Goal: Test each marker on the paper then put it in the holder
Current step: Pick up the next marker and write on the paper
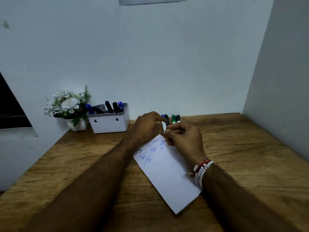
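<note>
Five markers (108, 106) fill the holder (108, 125); left hand (147, 126) and right hand (184, 138) grip one marker (166, 118).

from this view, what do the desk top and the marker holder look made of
Desk top: wood or wood-look laminate, matt, judging by brown grain streaks.
Marker holder: probably white plastic, smooth, moulded keyhole slots in front; ceramic not ruled out.

Paper (167, 173) on table (242, 156), holder (109, 122) at back left, plant (70, 106) left of holder, markers (175, 118) behind paper
</note>
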